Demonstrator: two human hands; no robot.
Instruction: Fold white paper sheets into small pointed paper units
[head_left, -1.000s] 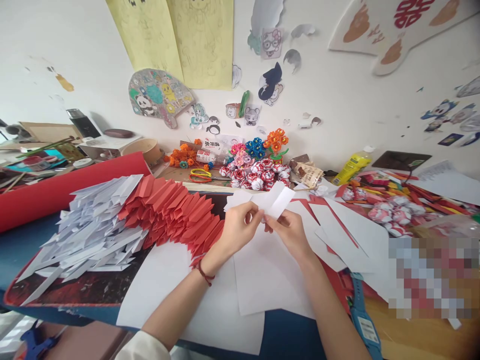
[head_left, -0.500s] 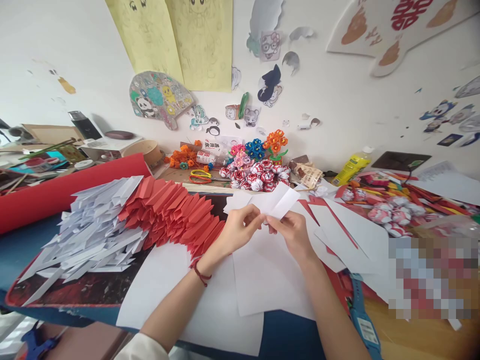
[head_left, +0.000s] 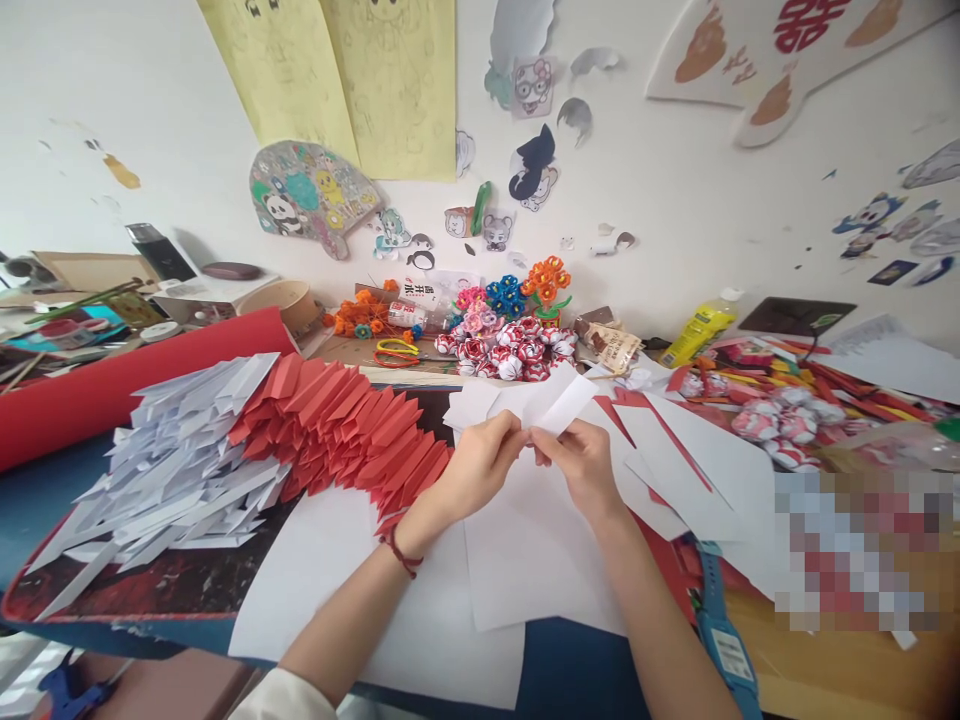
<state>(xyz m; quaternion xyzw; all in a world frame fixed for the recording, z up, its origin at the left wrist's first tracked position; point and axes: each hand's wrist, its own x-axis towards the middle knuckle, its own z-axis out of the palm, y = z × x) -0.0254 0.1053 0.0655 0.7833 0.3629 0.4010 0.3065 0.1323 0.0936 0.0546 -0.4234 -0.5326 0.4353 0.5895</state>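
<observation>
A small piece of white paper [head_left: 564,404] with a fold in it is pinched between both hands above the table. My left hand [head_left: 486,462] grips its near left edge with thumb and fingers closed. On the other side my right hand [head_left: 579,462] pinches the paper close to the left fingertips. Below the hands lie large white sheets [head_left: 536,560]. To the left stands a packed row of folded red paper pieces [head_left: 341,425], and beside it is a loose heap of folded white paper pieces [head_left: 180,460].
A red roll [head_left: 142,385] lies behind the heaps at left. Red-and-white paper flowers [head_left: 517,350] sit at the back, near a yellow bottle [head_left: 701,330]. A blue watch [head_left: 724,630] lies at right by my forearm, and blue-handled scissors [head_left: 71,690] are at lower left.
My left fingers have drawn closer together on the paper, the hand turning slightly. The whole view has shifted a little; the paper stays in both hands.
</observation>
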